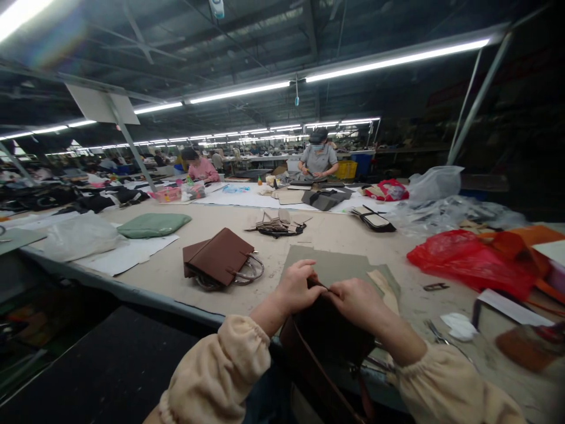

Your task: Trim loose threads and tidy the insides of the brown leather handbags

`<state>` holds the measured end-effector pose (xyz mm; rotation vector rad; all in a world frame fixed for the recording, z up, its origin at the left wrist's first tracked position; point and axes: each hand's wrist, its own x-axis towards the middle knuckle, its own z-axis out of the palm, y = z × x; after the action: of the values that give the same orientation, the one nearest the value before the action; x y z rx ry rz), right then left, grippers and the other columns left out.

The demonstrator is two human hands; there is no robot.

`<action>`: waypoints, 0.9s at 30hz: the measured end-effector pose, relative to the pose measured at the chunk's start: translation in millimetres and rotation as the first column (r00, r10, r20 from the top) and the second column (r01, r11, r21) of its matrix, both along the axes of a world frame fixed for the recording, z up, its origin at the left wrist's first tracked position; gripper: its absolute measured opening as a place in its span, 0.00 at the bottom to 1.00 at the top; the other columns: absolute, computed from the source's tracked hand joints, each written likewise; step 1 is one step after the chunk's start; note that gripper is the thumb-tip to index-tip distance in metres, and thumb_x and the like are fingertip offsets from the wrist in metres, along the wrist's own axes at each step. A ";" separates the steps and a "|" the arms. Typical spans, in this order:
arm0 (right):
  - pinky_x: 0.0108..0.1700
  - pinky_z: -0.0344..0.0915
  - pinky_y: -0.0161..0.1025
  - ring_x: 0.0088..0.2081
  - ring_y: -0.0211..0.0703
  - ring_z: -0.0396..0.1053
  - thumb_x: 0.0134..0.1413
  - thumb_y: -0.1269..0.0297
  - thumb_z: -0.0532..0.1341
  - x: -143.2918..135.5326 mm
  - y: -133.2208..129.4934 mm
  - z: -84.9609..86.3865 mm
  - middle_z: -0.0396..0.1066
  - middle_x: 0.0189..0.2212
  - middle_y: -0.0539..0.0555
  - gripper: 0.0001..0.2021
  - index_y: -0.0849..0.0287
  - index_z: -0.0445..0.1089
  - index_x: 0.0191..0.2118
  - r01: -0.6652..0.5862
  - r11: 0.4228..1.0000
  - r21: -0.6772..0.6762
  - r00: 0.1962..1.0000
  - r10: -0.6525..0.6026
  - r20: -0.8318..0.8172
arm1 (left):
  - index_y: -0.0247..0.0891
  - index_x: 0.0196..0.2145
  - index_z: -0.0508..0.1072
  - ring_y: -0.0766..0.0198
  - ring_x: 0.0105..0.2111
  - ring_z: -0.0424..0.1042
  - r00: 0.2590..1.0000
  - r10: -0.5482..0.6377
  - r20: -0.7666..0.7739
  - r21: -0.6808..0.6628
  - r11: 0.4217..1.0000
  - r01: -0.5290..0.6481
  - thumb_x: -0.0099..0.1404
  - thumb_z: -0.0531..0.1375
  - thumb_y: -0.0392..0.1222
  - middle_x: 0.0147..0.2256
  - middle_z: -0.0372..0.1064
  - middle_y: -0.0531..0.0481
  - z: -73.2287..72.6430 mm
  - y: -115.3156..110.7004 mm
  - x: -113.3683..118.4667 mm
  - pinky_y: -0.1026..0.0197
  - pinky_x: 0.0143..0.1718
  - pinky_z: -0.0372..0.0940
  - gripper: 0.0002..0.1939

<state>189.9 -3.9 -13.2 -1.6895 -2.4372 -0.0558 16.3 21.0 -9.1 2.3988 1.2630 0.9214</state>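
A dark brown leather bag (326,335) stands at the table's near edge, its opening facing me and its strap hanging down at the front. My left hand (301,287) pinches the bag's far top rim between thumb and fingers. Close beside it, my right hand (357,299) is closed on the same rim, the fingertips of both hands nearly meeting. The inside of the bag is dark. Beneath and behind it lies a grey-green sheet (326,259). A reddish-brown handbag (225,256) with wrapped handles rests on its side to the left.
A green pouch (154,225) and clear plastic (82,235) lie at the left. On the right are a red plastic bag (468,259), scissors (436,333), crumpled tissue (459,325) and a brown bottle-like item (529,347). Strap pieces (278,224) lie mid-table. Two people work beyond.
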 end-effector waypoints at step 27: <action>0.26 0.48 0.35 0.25 0.39 0.65 0.57 0.56 0.52 27.7 -38.3 -15.2 0.69 0.20 0.50 0.17 0.57 0.65 0.21 0.025 1.000 -0.018 0.988 -0.027 -0.149 | 0.38 0.55 0.56 0.53 0.54 0.58 0.936 0.010 -0.351 -0.049 0.998 -0.029 0.52 0.62 0.46 0.54 0.58 0.42 13.0 -39.2 -0.6 0.54 0.54 0.55 0.35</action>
<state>217.6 -42.1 -28.4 -1.6678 -2.3129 0.0840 15.7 -18.1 3.9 2.5902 1.4114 0.4654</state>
